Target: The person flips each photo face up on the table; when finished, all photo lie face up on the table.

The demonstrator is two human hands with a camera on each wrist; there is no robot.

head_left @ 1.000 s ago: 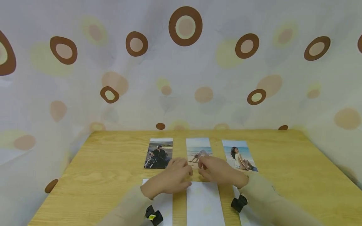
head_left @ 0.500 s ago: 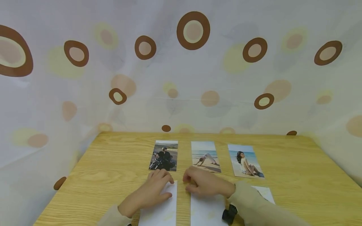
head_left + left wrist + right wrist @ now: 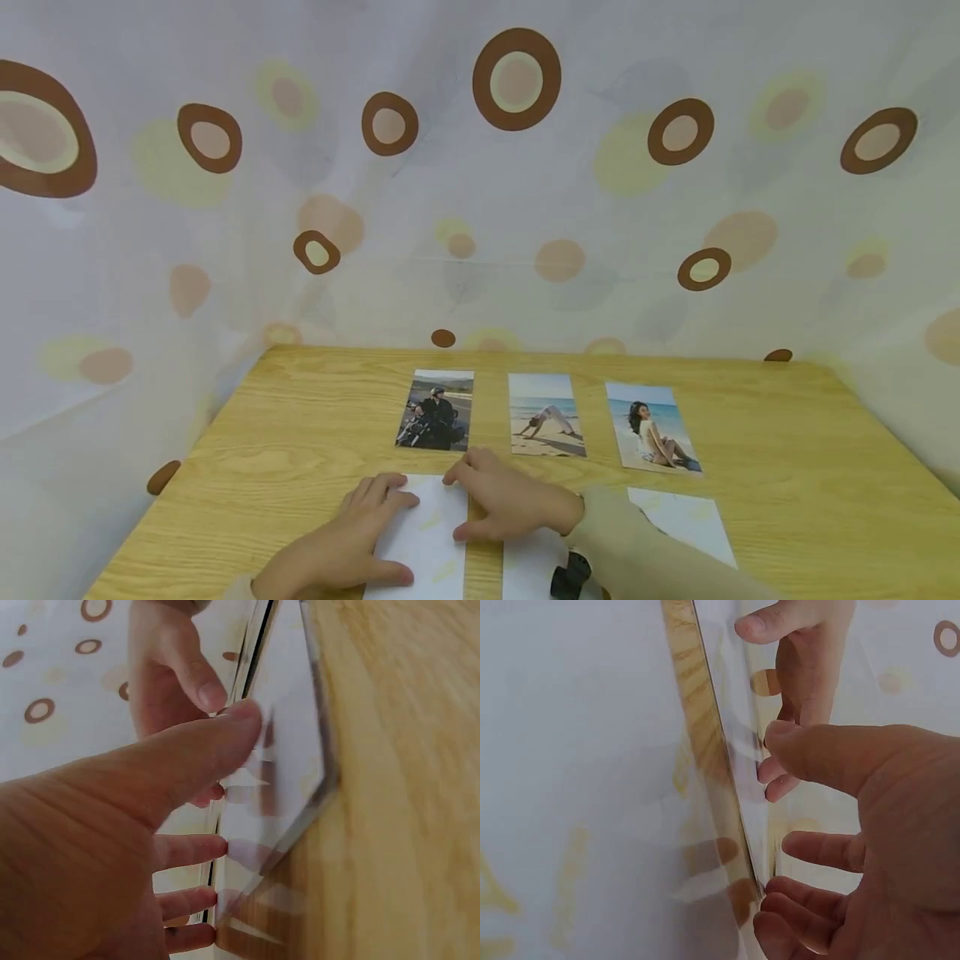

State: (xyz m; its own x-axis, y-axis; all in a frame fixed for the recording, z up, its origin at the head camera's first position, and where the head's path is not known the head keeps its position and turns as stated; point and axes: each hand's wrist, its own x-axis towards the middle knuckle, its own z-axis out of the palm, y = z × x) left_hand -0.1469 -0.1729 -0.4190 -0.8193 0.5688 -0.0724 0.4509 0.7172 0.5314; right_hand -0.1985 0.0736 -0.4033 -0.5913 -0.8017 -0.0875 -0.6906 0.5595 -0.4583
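In the head view, my left hand [image 3: 348, 533] is at the left edge of the leftmost glossy white sheet [image 3: 429, 542], fingers spread and thumb over the sheet. My right hand [image 3: 510, 500] lies across the gap between that sheet and the middle white sheet [image 3: 534, 560], its fingertips by the left sheet's right edge. Faint yellow marks show on the sheets. From the left wrist, the glossy sheet [image 3: 296, 735] mirrors the fingertips beside its edge. In the right wrist view the thumb stands raised, the other fingers loosely bent; nothing appears pinched.
Behind the white sheets lie three photos: a motorcycle rider [image 3: 437, 412], a beach stretch [image 3: 546, 417] and a seated person by the sea [image 3: 654, 429]. A third white sheet [image 3: 693, 521] is partly under the right sleeve. The wooden table [image 3: 300, 433] meets a patterned curtain [image 3: 450, 192].
Both hands have moved from in front of the middle photo back and left to the leftmost white sheet, spreading apart to its sides. The head view has shifted slightly; the photos stay put.
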